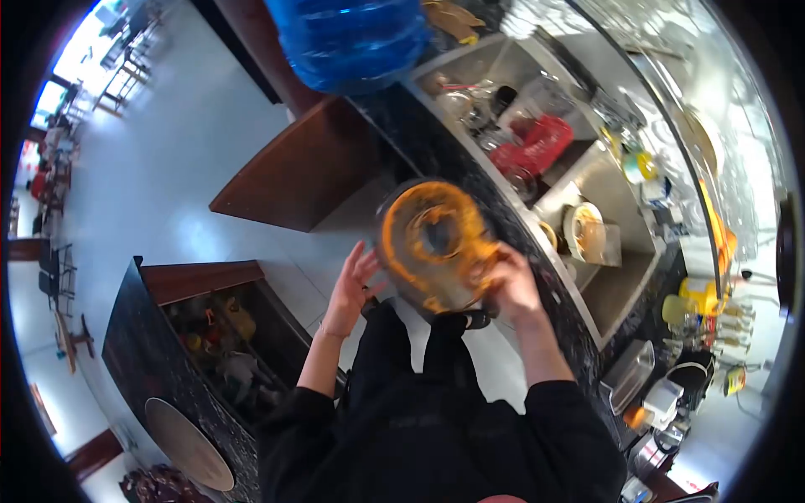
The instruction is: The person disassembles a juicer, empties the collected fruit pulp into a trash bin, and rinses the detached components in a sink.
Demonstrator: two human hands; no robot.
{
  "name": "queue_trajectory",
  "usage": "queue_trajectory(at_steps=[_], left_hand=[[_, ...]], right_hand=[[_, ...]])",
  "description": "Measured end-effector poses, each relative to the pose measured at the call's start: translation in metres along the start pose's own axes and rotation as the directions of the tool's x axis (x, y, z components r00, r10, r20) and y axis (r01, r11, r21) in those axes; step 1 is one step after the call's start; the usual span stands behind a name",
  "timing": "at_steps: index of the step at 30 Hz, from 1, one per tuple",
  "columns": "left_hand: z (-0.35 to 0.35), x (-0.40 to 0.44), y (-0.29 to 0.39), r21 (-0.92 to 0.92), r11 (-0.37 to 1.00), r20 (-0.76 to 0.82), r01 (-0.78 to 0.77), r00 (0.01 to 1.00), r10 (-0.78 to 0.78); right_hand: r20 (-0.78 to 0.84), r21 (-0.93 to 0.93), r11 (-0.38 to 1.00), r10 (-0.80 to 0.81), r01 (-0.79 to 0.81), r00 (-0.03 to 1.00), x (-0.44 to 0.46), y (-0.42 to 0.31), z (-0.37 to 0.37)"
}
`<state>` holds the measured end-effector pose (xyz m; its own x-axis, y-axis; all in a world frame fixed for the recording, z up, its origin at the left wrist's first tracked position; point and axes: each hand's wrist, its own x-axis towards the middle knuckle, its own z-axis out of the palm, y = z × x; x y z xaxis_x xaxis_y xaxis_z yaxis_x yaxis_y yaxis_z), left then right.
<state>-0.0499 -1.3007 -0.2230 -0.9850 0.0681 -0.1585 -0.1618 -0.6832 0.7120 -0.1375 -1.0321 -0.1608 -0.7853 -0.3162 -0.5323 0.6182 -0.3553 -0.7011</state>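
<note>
In front of my body is a clear, rounded plastic part [412, 267] smeared with orange pulp, with a dark round opening in its middle. It looks like a piece of a juicer, but I cannot be sure. My right hand [513, 283] grips its right edge, where the pulp is thick. Just off the left edge is my left hand [355, 285], its fingers apart and bent a little, holding nothing. Whether a fingertip touches the rim is hard to see.
A double sink [579, 295] on my right holds a red container [537, 147], glassware and a pulp-stained white round piece [583, 230]. A blue water bottle [348, 38] stands ahead. At left are an open cabinet [201, 272] and a round tray [189, 444].
</note>
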Motion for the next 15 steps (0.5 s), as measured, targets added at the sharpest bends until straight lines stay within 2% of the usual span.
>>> queue_trajectory(at_steps=[2,3,5,7,8,10,12,13,15], left_hand=[[-0.035,-0.011,-0.004,-0.149,0.988,0.025,0.037,0.999,-0.033],[-0.054,-0.009,-0.011,-0.149,0.989,0.014,0.025,1.000,-0.023],[-0.087,0.005,-0.033,-0.324,0.933,-0.224,0.155,0.946,-0.235],[-0.114,0.030,-0.053,-0.305,0.942,-0.215,0.136,0.954,-0.208],[-0.131,0.050,-0.073,-0.300,0.949,-0.282,0.093,0.942,-0.181],[-0.199,0.095,-0.134,-0.344,0.926,-0.333,0.156,0.902,-0.276],[-0.188,0.161,-0.130,-0.401,0.903,-0.285,0.153,0.916,-0.282],[-0.206,0.192,-0.150,-0.349,0.915,-0.345,0.203,0.880,-0.327],[-0.235,0.245,-0.182,-0.081,0.965,-0.351,0.249,0.899,-0.262]], right_hand=[[-0.100,0.126,0.991,0.045,-0.032,0.994,0.028,0.057,0.031],[-0.088,0.121,0.992,0.051,-0.040,0.995,0.046,0.080,0.041],[-0.073,0.159,0.981,0.122,-0.110,0.990,0.084,0.122,0.048],[-0.117,0.194,0.966,0.193,-0.169,0.974,0.130,0.167,0.030],[-0.122,0.202,0.961,0.215,-0.188,0.969,0.156,0.185,0.019],[-0.086,0.245,0.964,0.125,-0.101,0.988,0.214,0.213,-0.010],[-0.138,0.422,0.902,0.164,-0.092,0.977,0.273,0.225,-0.043],[-0.078,0.460,0.875,0.207,-0.149,0.975,0.303,0.223,-0.057],[-0.236,0.442,0.893,0.209,-0.087,0.949,0.367,0.240,-0.113]])
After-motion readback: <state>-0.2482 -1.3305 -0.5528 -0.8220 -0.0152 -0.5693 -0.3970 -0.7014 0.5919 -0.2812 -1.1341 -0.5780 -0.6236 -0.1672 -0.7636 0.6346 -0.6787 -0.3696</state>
